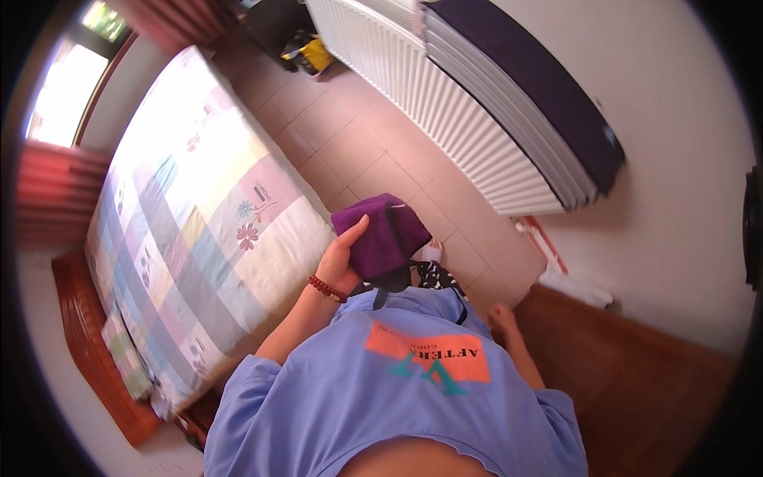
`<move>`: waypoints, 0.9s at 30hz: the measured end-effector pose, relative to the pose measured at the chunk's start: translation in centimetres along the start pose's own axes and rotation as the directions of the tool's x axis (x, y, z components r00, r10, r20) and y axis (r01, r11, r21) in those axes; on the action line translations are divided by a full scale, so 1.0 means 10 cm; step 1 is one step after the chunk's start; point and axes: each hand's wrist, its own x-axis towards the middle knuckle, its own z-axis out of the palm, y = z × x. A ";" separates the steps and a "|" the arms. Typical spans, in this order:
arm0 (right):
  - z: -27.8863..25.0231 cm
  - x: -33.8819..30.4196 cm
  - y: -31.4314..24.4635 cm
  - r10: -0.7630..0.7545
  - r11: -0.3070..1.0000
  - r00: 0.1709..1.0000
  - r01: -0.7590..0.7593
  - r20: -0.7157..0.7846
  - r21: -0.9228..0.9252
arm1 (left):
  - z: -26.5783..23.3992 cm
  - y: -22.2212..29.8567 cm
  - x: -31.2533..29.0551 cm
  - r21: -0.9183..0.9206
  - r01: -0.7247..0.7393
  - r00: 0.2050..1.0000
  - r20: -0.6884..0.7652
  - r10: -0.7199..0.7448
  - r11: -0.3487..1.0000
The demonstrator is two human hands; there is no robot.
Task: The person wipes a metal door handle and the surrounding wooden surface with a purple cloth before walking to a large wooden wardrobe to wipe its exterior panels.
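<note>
Holding a folded purple cloth [380, 234] in front of the body, the left hand [342, 258] grips it along its near-left edge, thumb laid up over the top face and the remaining fingers hidden beneath. The cloth sits just above and to the right of that hand, over the tiled floor [358, 143], with the patchwork-covered bed [199, 222] close by on the hand's left. A red bead bracelet [327, 288] circles the wrist just below the hand.

The right hand [502, 318] hangs low at the person's side, well apart from the cloth and near a wooden surface [636, 381]; whether it is closed or relaxed I cannot tell, though it seems to hold nothing.

To handle the cloth well, a one-handed pinch at a single edge looks likely to let the folds slip open, so keeping the thumb pressed flat and bringing the free hand under the far edge would steady it.
</note>
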 end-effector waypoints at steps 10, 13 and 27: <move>-1.59 2.28 -4.29 -0.425 0.900 0.905 0.419 0.032 0.120 | -0.07 1.34 1.22 -0.253 -0.198 0.978 -0.116 0.174 0.947; -1.22 2.77 -5.19 -0.379 0.913 0.920 0.355 0.096 0.200 | -0.17 2.07 1.67 -0.270 -0.230 0.972 -0.111 0.207 0.935; -0.93 4.79 -8.99 -0.320 0.947 0.897 0.298 0.305 0.115 | -0.80 5.46 3.05 -0.346 -0.460 0.879 -0.305 0.366 0.818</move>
